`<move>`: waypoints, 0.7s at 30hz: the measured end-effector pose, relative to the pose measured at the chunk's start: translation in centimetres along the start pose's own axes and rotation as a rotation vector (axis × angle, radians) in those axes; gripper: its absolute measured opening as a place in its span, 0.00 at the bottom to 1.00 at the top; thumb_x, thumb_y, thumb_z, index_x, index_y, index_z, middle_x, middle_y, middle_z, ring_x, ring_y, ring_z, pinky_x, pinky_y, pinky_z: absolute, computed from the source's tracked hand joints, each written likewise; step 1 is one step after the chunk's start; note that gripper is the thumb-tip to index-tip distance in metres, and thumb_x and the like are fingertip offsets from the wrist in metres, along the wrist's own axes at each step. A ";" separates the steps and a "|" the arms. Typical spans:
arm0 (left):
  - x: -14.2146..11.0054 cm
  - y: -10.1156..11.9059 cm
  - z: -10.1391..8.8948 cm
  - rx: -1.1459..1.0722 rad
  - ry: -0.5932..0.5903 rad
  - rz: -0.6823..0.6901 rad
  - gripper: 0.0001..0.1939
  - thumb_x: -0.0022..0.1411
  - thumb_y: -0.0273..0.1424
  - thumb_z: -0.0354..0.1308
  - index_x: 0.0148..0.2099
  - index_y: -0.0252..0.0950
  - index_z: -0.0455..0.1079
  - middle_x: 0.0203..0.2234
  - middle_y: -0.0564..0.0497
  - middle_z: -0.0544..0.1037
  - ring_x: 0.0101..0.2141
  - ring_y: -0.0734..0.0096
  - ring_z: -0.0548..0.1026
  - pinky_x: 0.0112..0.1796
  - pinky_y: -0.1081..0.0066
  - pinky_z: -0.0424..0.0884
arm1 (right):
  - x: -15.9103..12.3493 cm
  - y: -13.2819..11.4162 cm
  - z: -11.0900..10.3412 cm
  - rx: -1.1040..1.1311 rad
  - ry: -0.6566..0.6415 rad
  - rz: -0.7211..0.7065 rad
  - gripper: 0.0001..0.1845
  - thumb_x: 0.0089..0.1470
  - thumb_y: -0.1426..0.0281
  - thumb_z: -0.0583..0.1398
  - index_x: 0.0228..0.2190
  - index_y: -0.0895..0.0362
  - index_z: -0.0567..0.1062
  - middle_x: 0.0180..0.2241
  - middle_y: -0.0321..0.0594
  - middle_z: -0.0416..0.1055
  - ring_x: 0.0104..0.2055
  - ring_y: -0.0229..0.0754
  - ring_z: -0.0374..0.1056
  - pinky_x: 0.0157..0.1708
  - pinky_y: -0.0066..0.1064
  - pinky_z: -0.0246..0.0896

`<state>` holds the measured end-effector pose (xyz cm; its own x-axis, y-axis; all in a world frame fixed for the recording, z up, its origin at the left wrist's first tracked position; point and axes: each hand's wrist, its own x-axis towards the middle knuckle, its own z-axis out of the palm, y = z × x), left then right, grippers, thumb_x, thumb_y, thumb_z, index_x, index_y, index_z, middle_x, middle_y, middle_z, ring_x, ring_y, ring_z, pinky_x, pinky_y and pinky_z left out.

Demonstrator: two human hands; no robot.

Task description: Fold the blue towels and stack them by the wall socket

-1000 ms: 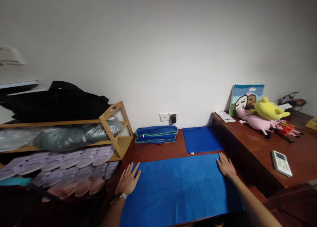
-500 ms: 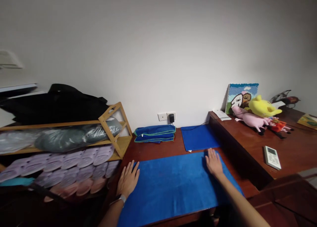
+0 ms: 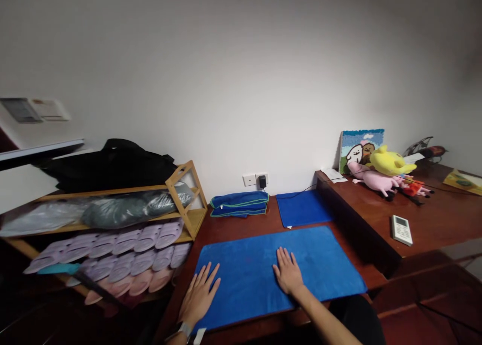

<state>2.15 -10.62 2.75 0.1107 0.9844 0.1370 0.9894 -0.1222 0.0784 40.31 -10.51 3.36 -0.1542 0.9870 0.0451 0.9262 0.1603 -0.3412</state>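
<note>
A blue microfibre towel [image 3: 278, 277] lies spread flat on the low wooden desk [image 3: 241, 234]. My left hand [image 3: 199, 295] rests with spread fingers on the towel's left edge, near its front corner. My right hand [image 3: 288, 272] lies flat on the towel's middle, close to its near edge. Neither hand grips anything. Beyond the towel lies a smaller flat blue cloth [image 3: 303, 208], and a folded stack of blue towels with green trim [image 3: 239, 204] sits against the wall.
On the left, a bamboo shoe rack [image 3: 186, 199] holds lilac slippers [image 3: 131, 244] and plastic-wrapped items, with a black bag [image 3: 113, 166] on top. On the right, a raised wooden shelf [image 3: 376, 224] carries plush toys [image 3: 387, 166] and a white remote control [image 3: 401, 229]. A charger [image 3: 262, 182] is plugged into the wall socket.
My right hand has slid left and nearer me across the towel. My left hand stays near the towel's left edge. The view has tilted up, bringing the towel's near edge into sight.
</note>
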 end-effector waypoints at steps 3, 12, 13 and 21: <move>0.2 0.0 0.0 -0.012 0.013 0.002 0.31 0.74 0.47 0.44 0.75 0.49 0.54 0.74 0.51 0.54 0.73 0.58 0.53 0.70 0.49 0.51 | -1.7 6.8 -2.2 -0.080 -0.003 0.137 0.38 0.70 0.55 0.41 0.72 0.62 0.52 0.74 0.46 0.45 0.77 0.50 0.39 0.74 0.50 0.34; 0.6 -0.1 0.5 0.012 0.024 0.000 0.31 0.73 0.47 0.44 0.74 0.49 0.55 0.74 0.51 0.55 0.72 0.59 0.54 0.70 0.52 0.51 | -5.9 22.7 -7.3 -0.194 0.013 0.445 0.40 0.67 0.56 0.38 0.72 0.65 0.51 0.74 0.46 0.46 0.76 0.47 0.41 0.74 0.44 0.37; 0.6 -0.1 0.5 0.015 0.027 -0.001 0.31 0.73 0.47 0.44 0.74 0.48 0.56 0.74 0.51 0.55 0.72 0.59 0.54 0.70 0.51 0.52 | -6.0 23.1 -7.6 -0.197 0.016 0.447 0.40 0.67 0.57 0.37 0.72 0.65 0.51 0.74 0.46 0.46 0.76 0.47 0.41 0.74 0.44 0.37; 0.6 -0.4 0.6 0.016 0.005 -0.002 0.32 0.73 0.49 0.44 0.75 0.49 0.55 0.74 0.51 0.55 0.72 0.59 0.54 0.70 0.51 0.52 | -4.9 15.3 -6.5 -0.174 0.144 0.284 0.37 0.69 0.58 0.40 0.72 0.64 0.54 0.74 0.46 0.46 0.77 0.50 0.39 0.74 0.49 0.31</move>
<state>1.92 -9.91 2.20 0.1086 0.9839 0.1418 0.9910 -0.1183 0.0624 57.47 -12.78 3.97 0.1561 0.9819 0.1072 0.9718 -0.1332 -0.1944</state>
